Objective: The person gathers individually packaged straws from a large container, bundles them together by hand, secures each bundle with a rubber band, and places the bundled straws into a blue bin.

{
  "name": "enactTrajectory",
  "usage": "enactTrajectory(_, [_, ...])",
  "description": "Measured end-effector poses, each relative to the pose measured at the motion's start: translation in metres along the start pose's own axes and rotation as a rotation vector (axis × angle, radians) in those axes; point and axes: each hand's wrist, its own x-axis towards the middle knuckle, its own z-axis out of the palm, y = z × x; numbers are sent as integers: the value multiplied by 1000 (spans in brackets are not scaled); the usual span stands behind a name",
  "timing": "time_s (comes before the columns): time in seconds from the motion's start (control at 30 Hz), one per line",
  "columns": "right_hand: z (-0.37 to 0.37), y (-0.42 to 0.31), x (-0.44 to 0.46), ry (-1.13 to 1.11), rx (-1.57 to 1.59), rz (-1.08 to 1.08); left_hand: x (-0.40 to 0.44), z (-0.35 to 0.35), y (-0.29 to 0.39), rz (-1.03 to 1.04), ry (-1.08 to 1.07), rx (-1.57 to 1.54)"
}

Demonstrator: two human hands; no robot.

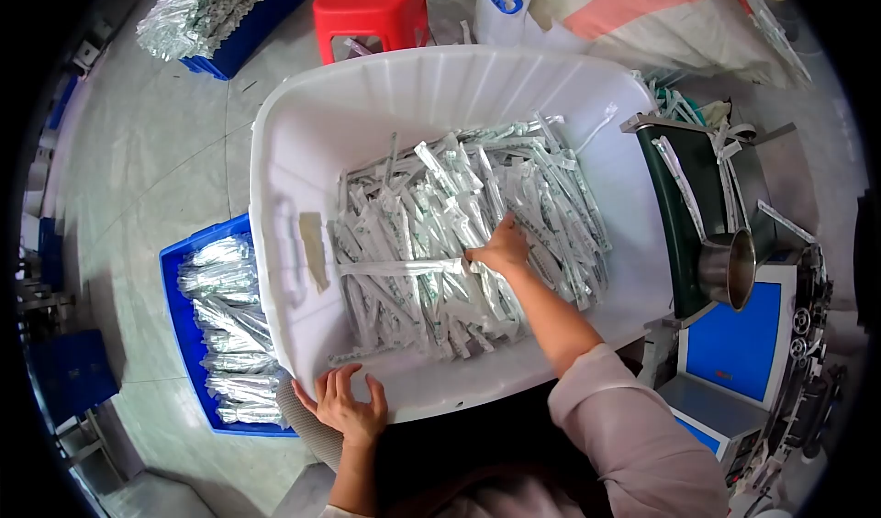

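The largest thing before us is the white plastic tub (385,96), filling the middle of our view with its near edge by our body. Inside it, across the floor, lies the heap of slim, silvery-white packets (422,215), crossing one another at many angles. At our right stands the green belt (674,233); at our left, a blue crate (172,307) holds similar packets in neater stacks. Beyond the tub's far rim is the red stool (367,0), and by the belt hangs a steel cup (718,268).

Our right hand (500,245) reaches into the heap near its middle. Its thumb points left and its forefinger reaches forward, the two spread apart; the remaining fingers are hidden, so we cannot tell whether they have hold of a packet. Our left hand (353,408) is at the near left corner of the rim, its fingers loosely curved, its thumb apart, with nothing held.

Smallest, one crosswise packet (399,267) lies on top, its right end just beside our right thumb. Handling these well, we judge, means pinching uppermost packets first, lifting them clear of crossing neighbours rather than dragging, and pressing lightly so the thin wrappers do not crease. Our left hand, so close, could steady the rim.
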Motion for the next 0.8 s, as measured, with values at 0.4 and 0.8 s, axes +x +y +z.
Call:
enactTrajectory(0.4, [-70,28,27,-317,92,-58,-1,-6,2,3,-34,31])
enactTrajectory(0.8, [-100,8,-125,-181,-169,-330,74,148,147,-937,-1063,-2060])
